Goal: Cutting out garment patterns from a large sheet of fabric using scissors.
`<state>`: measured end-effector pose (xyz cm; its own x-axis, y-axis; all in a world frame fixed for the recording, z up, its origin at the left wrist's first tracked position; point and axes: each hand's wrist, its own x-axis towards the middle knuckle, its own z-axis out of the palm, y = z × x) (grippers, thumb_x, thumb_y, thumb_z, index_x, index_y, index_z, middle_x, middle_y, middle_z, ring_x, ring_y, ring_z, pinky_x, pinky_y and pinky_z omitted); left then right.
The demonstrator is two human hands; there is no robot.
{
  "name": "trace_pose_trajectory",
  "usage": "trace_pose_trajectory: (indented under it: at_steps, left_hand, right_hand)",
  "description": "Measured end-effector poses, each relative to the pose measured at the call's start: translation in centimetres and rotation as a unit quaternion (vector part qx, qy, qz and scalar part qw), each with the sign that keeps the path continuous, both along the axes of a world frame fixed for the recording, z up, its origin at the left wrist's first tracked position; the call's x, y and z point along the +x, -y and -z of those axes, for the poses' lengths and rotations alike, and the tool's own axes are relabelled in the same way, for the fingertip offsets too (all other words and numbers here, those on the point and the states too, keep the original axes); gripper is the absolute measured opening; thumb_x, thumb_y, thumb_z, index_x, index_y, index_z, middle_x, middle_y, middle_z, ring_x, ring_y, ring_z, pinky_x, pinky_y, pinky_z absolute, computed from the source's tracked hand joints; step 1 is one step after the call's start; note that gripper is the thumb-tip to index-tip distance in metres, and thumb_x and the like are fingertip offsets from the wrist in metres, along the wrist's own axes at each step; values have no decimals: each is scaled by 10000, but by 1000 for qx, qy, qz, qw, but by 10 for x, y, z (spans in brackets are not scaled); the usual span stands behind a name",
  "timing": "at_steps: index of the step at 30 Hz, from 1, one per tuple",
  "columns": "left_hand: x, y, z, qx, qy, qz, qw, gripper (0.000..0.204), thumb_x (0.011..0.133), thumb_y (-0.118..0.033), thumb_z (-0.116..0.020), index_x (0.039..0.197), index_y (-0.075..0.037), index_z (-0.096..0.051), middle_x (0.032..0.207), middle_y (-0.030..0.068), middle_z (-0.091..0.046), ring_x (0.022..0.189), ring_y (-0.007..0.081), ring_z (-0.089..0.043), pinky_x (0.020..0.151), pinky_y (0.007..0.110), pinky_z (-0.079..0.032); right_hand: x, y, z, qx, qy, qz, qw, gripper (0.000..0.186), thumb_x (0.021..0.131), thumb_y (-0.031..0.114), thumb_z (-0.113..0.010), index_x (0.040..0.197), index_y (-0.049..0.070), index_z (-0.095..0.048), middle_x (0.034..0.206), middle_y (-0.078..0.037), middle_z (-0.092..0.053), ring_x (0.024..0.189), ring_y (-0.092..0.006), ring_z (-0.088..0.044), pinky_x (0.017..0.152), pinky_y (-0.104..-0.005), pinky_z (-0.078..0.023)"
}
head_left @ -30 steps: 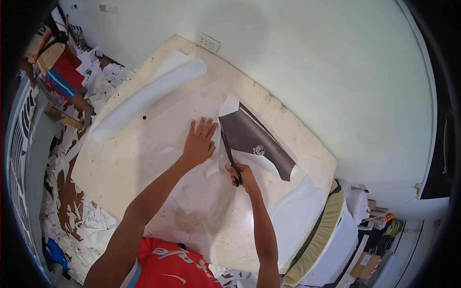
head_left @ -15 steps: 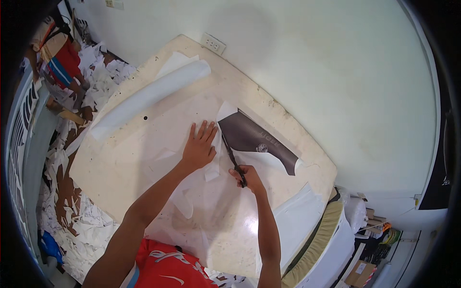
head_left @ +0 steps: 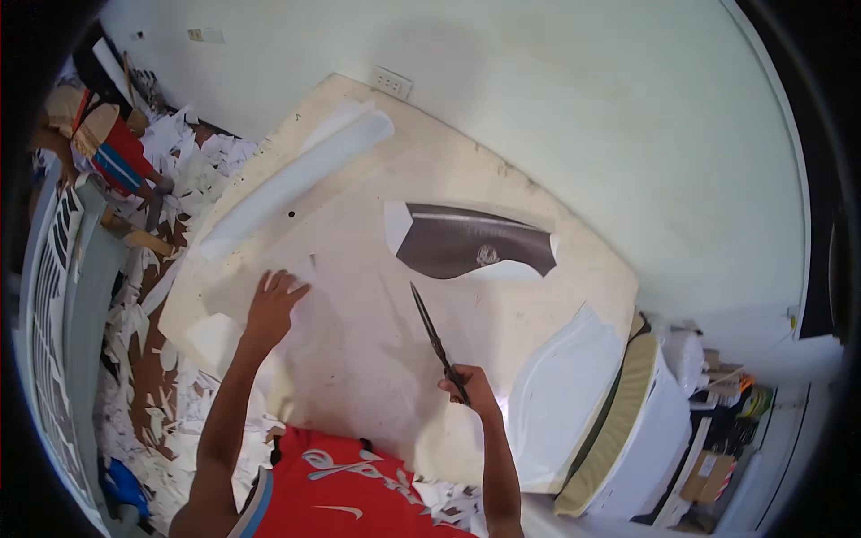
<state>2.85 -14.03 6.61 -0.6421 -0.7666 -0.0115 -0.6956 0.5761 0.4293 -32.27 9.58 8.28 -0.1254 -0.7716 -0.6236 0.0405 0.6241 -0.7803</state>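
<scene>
My right hand (head_left: 470, 389) grips a pair of long black scissors (head_left: 430, 334) by the handles, over the near right part of the table. The blades look closed and point away from me. Beyond their tip lies a dark grey printed sheet (head_left: 448, 244) with a curved near edge and a pale crest. White paper (head_left: 395, 226) shows at its left end. At the left, my left hand (head_left: 274, 309) has its fingers spread, touching or just over a thin white paper scrap (head_left: 305, 272). Another white offcut (head_left: 215, 339) lies at the table's left edge.
A white paper roll (head_left: 296, 179) rests on the cream table (head_left: 359, 359) at the far left. Pale cut sheets (head_left: 565, 394) lie at the right. Paper scraps (head_left: 193, 386) litter the floor. Another person (head_left: 121, 148) is at the upper left, beyond a grey slatted unit (head_left: 85, 260).
My left hand has moved left, and loose white scraps have shifted that way. My right hand has drawn the scissors back from the dark sheet, which now lies turned more level.
</scene>
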Motion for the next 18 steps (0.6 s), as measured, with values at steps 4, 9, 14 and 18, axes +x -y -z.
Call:
trace_pose_trajectory:
  at_steps: [4,9,14,18]
  left_hand:
    - [-8,3,-26,26,166,5,986,552,757,76,-525,1250,-136,-653,1245,169,-587,1184,333,-554,1045,438,-428]
    - [-124,46,15,122,-258,131,949,571,775,115,-460,1272,-108,-631,1310,131,-580,1201,319,-550,1065,452,-414]
    - [-165,48,62,-157,-100,152,971,491,810,63,-480,1243,-97,-647,1313,70,-573,1252,291,-498,1101,456,-351]
    - [-157,-17,61,-101,-60,194,974,391,821,-20,-587,1192,-114,-673,1201,50,-583,1272,273,-472,1099,466,-350]
  right_hand:
    - [42,-55,4,41,-22,-29,999,292,798,208,-822,751,42,-587,621,23,-530,551,-72,-503,516,-256,-403]
    - [93,-125,24,-31,36,24,999,319,825,256,-804,826,47,-564,703,27,-483,671,-79,-448,611,-261,-388]
    - [128,-156,21,-54,-24,82,995,312,857,277,-767,865,40,-565,731,17,-485,701,-90,-452,639,-269,-401]
    - [152,-182,37,-35,-53,74,995,350,924,391,-665,931,49,-594,761,0,-581,706,-106,-534,646,-277,-437]
